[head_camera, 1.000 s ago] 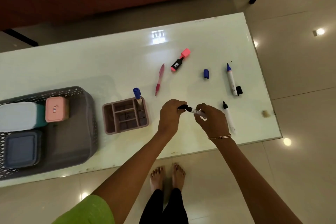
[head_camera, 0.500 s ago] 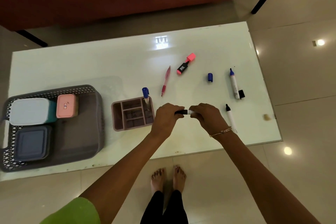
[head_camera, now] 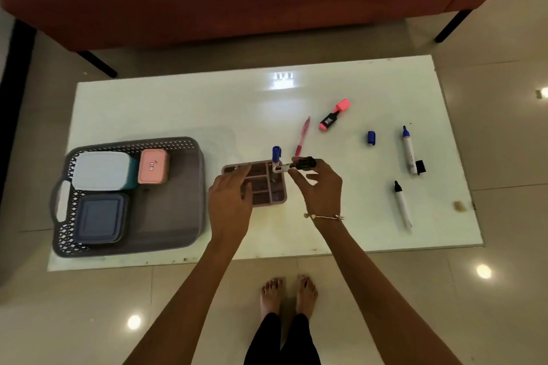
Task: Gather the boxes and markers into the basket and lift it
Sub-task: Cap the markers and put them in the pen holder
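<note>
While the grey basket [head_camera: 189,187] sits at the desk's [head_camera: 178,109] left end with a white-lidded box [head_camera: 100,170], a pink box [head_camera: 152,166] and a dark blue box [head_camera: 99,218] inside it, the left hand [head_camera: 229,201] hovers spread and empty over the pink organiser tray [head_camera: 275,201]. A blue-capped marker [head_camera: 276,155] stands in that tray. The right hand [head_camera: 320,187] pinches a black-capped marker [head_camera: 296,164] above the tray's right edge. Farther right lie a pink pen [head_camera: 302,136], a pink highlighter [head_camera: 333,115], a loose blue cap [head_camera: 371,138] and two uncapped markers [head_camera: 409,151].
</note>
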The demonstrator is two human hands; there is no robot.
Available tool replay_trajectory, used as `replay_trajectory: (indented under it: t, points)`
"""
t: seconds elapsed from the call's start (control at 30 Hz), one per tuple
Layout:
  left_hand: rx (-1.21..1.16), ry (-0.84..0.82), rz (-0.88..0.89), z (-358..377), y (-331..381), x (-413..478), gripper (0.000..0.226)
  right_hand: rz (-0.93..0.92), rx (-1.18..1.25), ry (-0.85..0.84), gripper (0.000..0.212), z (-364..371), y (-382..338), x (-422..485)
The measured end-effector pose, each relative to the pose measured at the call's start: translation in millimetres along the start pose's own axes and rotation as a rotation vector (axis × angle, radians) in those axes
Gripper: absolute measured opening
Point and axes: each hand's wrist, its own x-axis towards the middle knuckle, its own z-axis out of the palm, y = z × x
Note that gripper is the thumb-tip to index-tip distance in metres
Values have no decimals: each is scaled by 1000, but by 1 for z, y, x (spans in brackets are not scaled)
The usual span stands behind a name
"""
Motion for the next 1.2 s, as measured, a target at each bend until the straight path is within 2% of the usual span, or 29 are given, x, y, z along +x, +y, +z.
replay_trajectory:
  t: [0.2, 0.37, 0.57, 0.73, 0.93, 1.2]
  points:
    - [-23, 47, -36, -9, -22, 5, 33, -51, -406, -56, 20, 41, 26, 9]
    - [-38, 19, -76, -6, -32, -3, 33, -9, -583, -134, 20, 51, 42, 9]
    - [-49, -48, -31, 13, -4, -16, 33, 4, -466, -93, 18, 27, 43, 11]
    - [-132, -137, 89, 52, 58, -19, 30, -9, -442, 37, 16, -43, 52, 18]
    - [-87, -258, 243, 110, 132, -19, 30, 143, -449, 175, 16, -144, 84, 24]
    - [9, -377, 342, 182, 175, 2, 32, 248, -469, 240, 16, -207, 133, 39]
